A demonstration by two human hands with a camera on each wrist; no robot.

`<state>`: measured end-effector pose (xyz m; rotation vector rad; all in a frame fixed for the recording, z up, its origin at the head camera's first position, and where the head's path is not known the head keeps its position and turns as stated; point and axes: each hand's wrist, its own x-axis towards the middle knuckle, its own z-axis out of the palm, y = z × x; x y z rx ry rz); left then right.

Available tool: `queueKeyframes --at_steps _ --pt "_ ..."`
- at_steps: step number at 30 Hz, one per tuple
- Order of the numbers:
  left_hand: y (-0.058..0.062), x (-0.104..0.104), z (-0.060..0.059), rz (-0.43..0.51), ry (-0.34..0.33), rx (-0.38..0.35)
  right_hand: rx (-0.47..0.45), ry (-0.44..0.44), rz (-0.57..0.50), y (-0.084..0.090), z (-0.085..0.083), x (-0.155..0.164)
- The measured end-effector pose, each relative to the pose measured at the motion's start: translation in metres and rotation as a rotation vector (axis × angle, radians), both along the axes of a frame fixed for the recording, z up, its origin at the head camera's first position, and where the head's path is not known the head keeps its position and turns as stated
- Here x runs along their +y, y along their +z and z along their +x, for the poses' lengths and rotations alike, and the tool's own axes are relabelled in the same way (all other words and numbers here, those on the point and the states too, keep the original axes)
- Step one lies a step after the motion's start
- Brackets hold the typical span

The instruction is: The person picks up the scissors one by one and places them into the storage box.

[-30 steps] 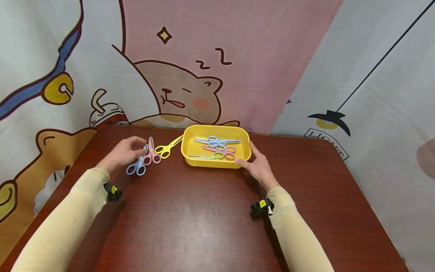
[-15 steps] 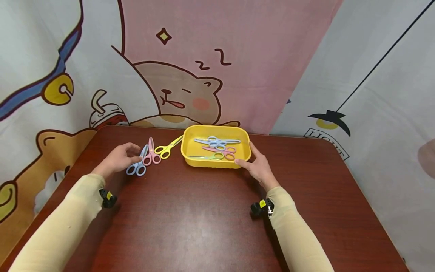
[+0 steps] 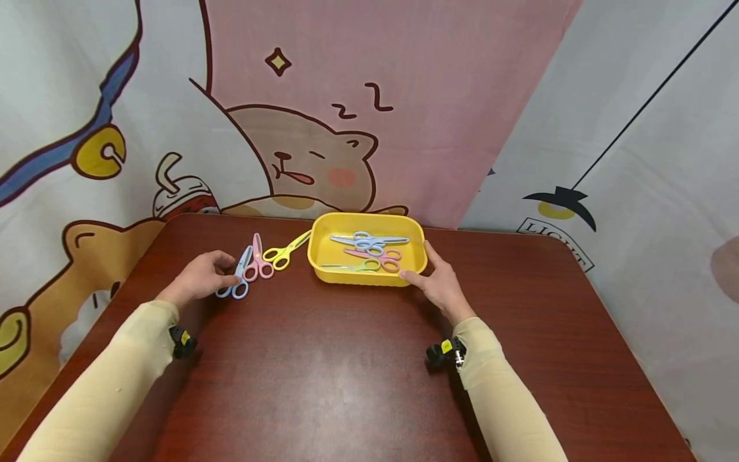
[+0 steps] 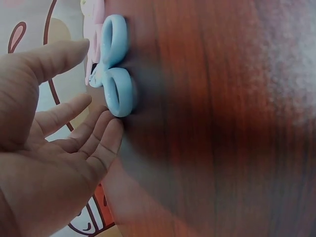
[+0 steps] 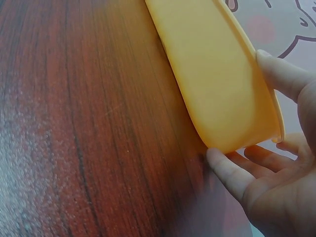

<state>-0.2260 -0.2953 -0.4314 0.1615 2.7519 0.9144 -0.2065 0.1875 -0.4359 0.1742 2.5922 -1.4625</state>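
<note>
A: Where are the blue scissors, and how are the hands placed?

B: The blue scissors are seen flat on the bench, at about nine o'clock from the yellow tray. The left hand is laid beside them with fingers relaxed and spread, its fingertips at the handle loops; nothing is gripped. The tray's near right corner is touched by the right hand, with straight fingers and the thumb along the end wall.

A: What could go wrong?

B: The pink scissors lie touching the blue pair at its two o'clock, so they could be dragged along. A flat handle may be missed by fingertips and pushed away across the smooth bench.
</note>
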Motion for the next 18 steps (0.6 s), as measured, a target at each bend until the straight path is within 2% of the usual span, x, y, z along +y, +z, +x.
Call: queueKeyframes --at_steps 9,14,18 --pt "0.0007 0.0019 0.0027 -0.041 0.010 -0.017 -0.005 0.000 0.010 0.0012 0.0009 -0.0004" --pt "-0.0020 0.0031 0.0041 -0.059 0.028 -0.044 -0.001 0.004 0.014 -0.0005 0.0003 0.0002" --pt "-0.0054 0.0017 0.0042 -0.059 0.023 -0.038 -0.002 0.004 0.015 -0.0004 0.0004 0.0000"
